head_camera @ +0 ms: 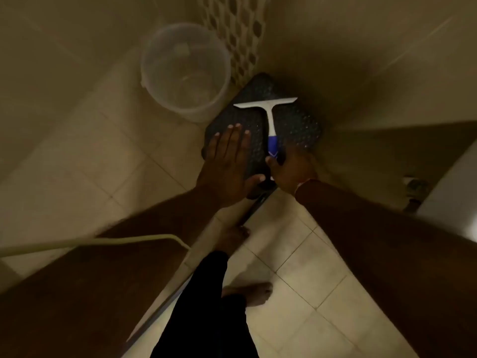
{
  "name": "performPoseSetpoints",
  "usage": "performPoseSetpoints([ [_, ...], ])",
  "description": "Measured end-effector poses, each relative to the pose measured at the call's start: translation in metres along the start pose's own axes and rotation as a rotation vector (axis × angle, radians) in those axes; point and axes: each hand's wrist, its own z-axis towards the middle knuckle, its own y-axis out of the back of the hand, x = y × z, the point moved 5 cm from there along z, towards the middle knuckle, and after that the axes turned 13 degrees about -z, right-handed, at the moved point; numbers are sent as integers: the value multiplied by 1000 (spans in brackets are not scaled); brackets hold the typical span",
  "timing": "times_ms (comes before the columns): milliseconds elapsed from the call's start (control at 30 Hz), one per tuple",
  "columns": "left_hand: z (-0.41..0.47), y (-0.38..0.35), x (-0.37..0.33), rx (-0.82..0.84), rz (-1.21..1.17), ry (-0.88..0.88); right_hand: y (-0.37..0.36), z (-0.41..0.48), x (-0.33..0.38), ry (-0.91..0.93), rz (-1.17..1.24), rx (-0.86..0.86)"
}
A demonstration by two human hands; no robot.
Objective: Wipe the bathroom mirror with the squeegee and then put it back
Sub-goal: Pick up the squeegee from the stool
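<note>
A white squeegee with a blue grip lies flat on a dark, studded stool top in the corner of the bathroom, its blade pointing away from me. My right hand is at the blue end of the handle, thumb and fingers around its tip. My left hand rests flat on the stool's left side, fingers spread, holding nothing. No mirror is in view.
A clear plastic bucket stands on the tiled floor just left of the stool. A perforated basket sits behind it. A door edge is at lower left. My bare feet stand on the floor tiles.
</note>
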Motion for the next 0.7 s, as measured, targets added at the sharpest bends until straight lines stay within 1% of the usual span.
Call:
performPoseSetpoints([
  [33, -2, -8, 4, 17, 1, 11, -7, 12, -2, -34, 43, -7],
  [133, -7, -22, 12, 40, -38, 44, -13, 32, 1, -140, 66, 53],
  [233, -11, -36, 14, 63, -84, 53, -24, 49, 6, -135, 77, 35],
  [367, -18, -47, 16, 92, -88, 73, -27, 55, 17, -120, 30, 39],
  [433, -24, -50, 19, 77, -85, 65, -32, 57, 20, -128, 37, 30],
  [533, -35, -52, 26, 21, -74, 49, -37, 51, 22, -183, 118, 17],
  [633, -45, -51, 31, 31, -54, 61, -34, 36, 24, -241, 249, 38],
  [700, -50, -46, 30, 36, -49, 68, -28, 22, 26, -239, 303, 39],
])
